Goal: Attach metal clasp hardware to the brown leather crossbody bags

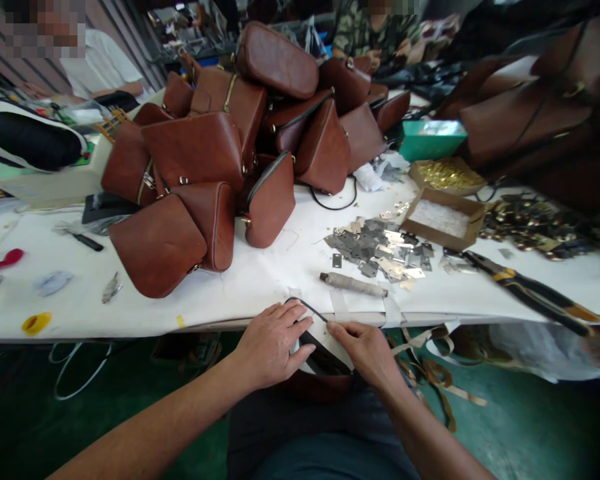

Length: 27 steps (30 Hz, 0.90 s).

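A brown leather bag (317, 387) sits on my lap against the table edge, its dark opening facing up. A white panel (330, 340) with black edging shows at its mouth. My left hand (276, 341) lies over the panel's left side with fingers stretched out and thumb apart. On the other side, my right hand (367, 350) pinches the bag's edge between thumb and forefinger. Just beyond the hands lies a thread-wrapped grey rod (354, 285). Behind it spreads a heap of small metal plates (373, 247). The bag's lower part is mostly hidden.
Brown leather bags (195, 147) are piled at centre-left. Pliers (530, 290), a box of gold-coloured pieces (447, 175) and a box of clear pieces (445, 217) lie to the right. A yellow tape ring (37, 324) is at left. Two people (100, 63) sit across the table.
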### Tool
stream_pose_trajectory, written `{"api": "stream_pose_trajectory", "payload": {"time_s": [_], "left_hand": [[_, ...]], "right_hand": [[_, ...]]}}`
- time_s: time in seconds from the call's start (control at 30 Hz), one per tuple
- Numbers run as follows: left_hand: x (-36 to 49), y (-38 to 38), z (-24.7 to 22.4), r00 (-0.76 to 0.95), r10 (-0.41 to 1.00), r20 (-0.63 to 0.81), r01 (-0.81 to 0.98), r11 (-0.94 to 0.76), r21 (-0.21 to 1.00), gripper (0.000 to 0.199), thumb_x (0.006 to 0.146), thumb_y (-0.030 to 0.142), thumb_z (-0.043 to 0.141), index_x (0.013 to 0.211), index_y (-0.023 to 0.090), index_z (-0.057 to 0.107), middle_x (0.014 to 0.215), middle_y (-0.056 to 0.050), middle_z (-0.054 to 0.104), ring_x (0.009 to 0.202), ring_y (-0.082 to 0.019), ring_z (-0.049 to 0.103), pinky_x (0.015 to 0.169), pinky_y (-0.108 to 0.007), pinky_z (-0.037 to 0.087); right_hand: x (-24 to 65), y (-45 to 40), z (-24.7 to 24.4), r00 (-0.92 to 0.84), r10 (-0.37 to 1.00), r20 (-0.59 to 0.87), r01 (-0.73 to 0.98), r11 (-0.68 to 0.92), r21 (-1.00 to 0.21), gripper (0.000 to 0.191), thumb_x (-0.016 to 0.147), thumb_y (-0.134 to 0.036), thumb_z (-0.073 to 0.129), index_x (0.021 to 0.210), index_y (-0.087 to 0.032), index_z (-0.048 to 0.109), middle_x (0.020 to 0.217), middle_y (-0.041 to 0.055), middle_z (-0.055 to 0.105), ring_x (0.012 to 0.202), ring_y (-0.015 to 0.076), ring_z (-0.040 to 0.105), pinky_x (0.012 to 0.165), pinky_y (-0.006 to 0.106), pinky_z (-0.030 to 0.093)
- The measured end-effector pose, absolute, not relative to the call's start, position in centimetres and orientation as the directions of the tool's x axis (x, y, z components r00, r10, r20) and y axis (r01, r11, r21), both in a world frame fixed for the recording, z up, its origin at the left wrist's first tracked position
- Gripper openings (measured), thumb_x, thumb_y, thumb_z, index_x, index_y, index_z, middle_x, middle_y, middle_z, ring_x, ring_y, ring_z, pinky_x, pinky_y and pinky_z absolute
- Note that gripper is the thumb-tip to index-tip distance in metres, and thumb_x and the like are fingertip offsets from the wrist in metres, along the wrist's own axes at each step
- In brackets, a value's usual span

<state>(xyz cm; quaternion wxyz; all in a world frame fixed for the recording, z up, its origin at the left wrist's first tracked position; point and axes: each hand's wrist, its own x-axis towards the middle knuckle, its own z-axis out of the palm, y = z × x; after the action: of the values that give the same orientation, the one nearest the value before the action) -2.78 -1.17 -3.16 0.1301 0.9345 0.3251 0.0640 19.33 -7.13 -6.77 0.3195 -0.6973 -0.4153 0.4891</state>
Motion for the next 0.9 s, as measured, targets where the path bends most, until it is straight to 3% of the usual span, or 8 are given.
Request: {"api": "stream_pose_trajectory", "payload": {"time_s": [0.17, 0.27, 0.4, 0.47, 0.6, 0.7, 0.77, 0.9], "left_hand": [[-3.1, -1.5, -3.9, 0.753, 0.65, 0.101, 0.589, -0.735, 0.335, 0.044, 0.098, 0.042, 0.059, 0.136, 0.021, 0.067, 0.146, -0.012, 0.063, 0.141, -0.032, 0.054, 0.118, -0.053, 0.046], [-3.3, -1.5, -4.3, 0.742, 0.66, 0.12, 0.587, -0.725, 0.361, 0.043, 0.097, 0.04, 0.061, 0.136, 0.022, 0.068, 0.146, -0.011, 0.064, 0.141, -0.032, 0.055, 0.116, -0.053, 0.047], [-3.5, -1.5, -4.3, 0.733, 0.672, 0.109, 0.59, -0.707, 0.39, 0.042, 0.096, 0.038, 0.061, 0.136, 0.023, 0.068, 0.147, -0.01, 0.063, 0.141, -0.03, 0.054, 0.116, -0.051, 0.046], [-3.6, -1.5, -4.2, 0.728, 0.679, 0.096, 0.593, -0.693, 0.409, 0.042, 0.096, 0.037, 0.061, 0.135, 0.023, 0.068, 0.146, -0.01, 0.064, 0.142, -0.03, 0.053, 0.118, -0.051, 0.044], [-3.7, -1.5, -4.0, 0.714, 0.695, 0.079, 0.602, -0.668, 0.438, 0.043, 0.095, 0.037, 0.062, 0.135, 0.023, 0.068, 0.145, -0.009, 0.065, 0.144, -0.029, 0.051, 0.119, -0.051, 0.041], [-3.8, -1.4, -3.9, 0.716, 0.695, 0.06, 0.602, -0.659, 0.452, 0.043, 0.095, 0.037, 0.061, 0.134, 0.022, 0.068, 0.144, -0.009, 0.065, 0.144, -0.028, 0.051, 0.119, -0.05, 0.041], [-3.9, -1.3, -3.9, 0.722, 0.69, 0.052, 0.599, -0.661, 0.452, 0.042, 0.095, 0.038, 0.061, 0.134, 0.021, 0.068, 0.145, -0.009, 0.064, 0.144, -0.028, 0.051, 0.118, -0.05, 0.042], [-3.9, -1.4, -4.0, 0.715, 0.696, 0.067, 0.607, -0.665, 0.435, 0.044, 0.095, 0.039, 0.061, 0.133, 0.019, 0.068, 0.145, -0.011, 0.064, 0.143, -0.029, 0.051, 0.119, -0.049, 0.042]], "right_hand": [[24.2, -6.7, -3.5, 0.351, 0.927, -0.13, 0.497, -0.303, -0.813, 0.038, 0.089, -0.057, 0.066, 0.09, -0.022, 0.083, 0.086, 0.0061, 0.081, 0.078, 0.0269, 0.073, 0.072, 0.034, 0.053], [28.3, -3.3, -3.0, 0.421, 0.905, 0.066, 0.68, -0.267, -0.683, 0.039, 0.087, -0.055, 0.065, 0.102, -0.022, 0.081, 0.092, 0.007, 0.08, 0.079, 0.0249, 0.07, 0.073, 0.034, 0.05], [32.1, 2.2, -4.1, 0.352, 0.936, 0.011, 0.867, -0.321, -0.381, 0.037, 0.084, -0.048, 0.066, 0.109, -0.025, 0.081, 0.103, 0.0078, 0.079, 0.086, 0.0253, 0.069, 0.069, 0.034, 0.044], [32.7, 3.7, -4.6, 0.359, 0.933, -0.016, 0.876, -0.342, -0.339, 0.033, 0.082, -0.045, 0.069, 0.107, -0.026, 0.081, 0.1, 0.0081, 0.078, 0.087, 0.0266, 0.069, 0.067, 0.034, 0.041], [31.6, 3.3, -3.7, 0.395, 0.918, 0.04, 0.797, -0.321, -0.512, 0.022, 0.083, -0.038, 0.071, 0.094, -0.022, 0.081, 0.087, 0.0103, 0.077, 0.079, 0.027, 0.067, 0.07, 0.039, 0.043], [28.6, 0.6, -1.9, 0.409, 0.91, 0.07, 0.709, -0.268, -0.652, 0.032, 0.09, -0.047, 0.065, 0.1, -0.02, 0.079, 0.087, 0.0111, 0.077, 0.079, 0.0259, 0.068, 0.072, 0.039, 0.048], [25.6, -1.5, -1.2, 0.341, 0.94, -0.018, 0.623, -0.241, -0.744, 0.038, 0.088, -0.053, 0.066, 0.102, -0.02, 0.079, 0.084, 0.0083, 0.077, 0.075, 0.0242, 0.068, 0.068, 0.037, 0.05], [20.0, -4.1, -2.1, -0.015, 0.945, -0.326, 0.447, -0.286, -0.848, 0.034, 0.081, -0.051, 0.071, 0.09, -0.019, 0.08, 0.083, 0.0051, 0.079, 0.074, 0.0223, 0.07, 0.067, 0.032, 0.051]]}}
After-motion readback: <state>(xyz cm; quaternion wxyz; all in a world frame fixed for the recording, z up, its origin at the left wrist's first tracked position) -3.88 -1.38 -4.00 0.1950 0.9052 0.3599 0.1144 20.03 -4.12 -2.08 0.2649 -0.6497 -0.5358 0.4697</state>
